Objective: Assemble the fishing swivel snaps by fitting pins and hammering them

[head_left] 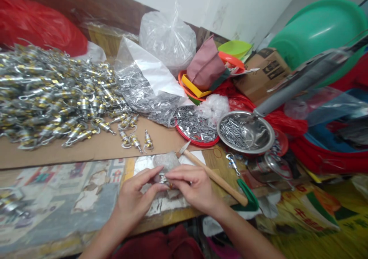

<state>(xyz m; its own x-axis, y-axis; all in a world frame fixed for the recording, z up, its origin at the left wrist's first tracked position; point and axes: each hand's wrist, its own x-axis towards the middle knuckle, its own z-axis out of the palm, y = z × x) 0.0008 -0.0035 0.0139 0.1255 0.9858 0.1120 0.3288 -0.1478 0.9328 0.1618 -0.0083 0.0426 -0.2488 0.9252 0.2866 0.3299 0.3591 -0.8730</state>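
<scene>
A red plastic bag point(43, 25) bulges behind a broad heap of metal fittings point(57, 94), silver with yellow bands, spread over a cardboard sheet point(66, 151) at the left of a cluttered workbench. A few fittings lie loose at the heap's right edge, near an open clear bag point(138, 90) filled with small metal clips. At the front edge of the bench, a person's left hand point(137, 190) pinches a small metal part point(163, 179) between thumb and forefinger, just in front of a grey stone block point(166, 160). The right hand point(195, 182) grips the same part from the other side with its fingertips, the detail partly hidden by the fingers. A wooden-handled hammer point(218, 179) lies slantwise beside the right hand. Beyond it sit a red tray point(201, 142) of clips, a lone fitting point(232, 163) and a steel bowl point(261, 136) of metal pins. A large green basin point(319, 36) leans at far right.
</scene>
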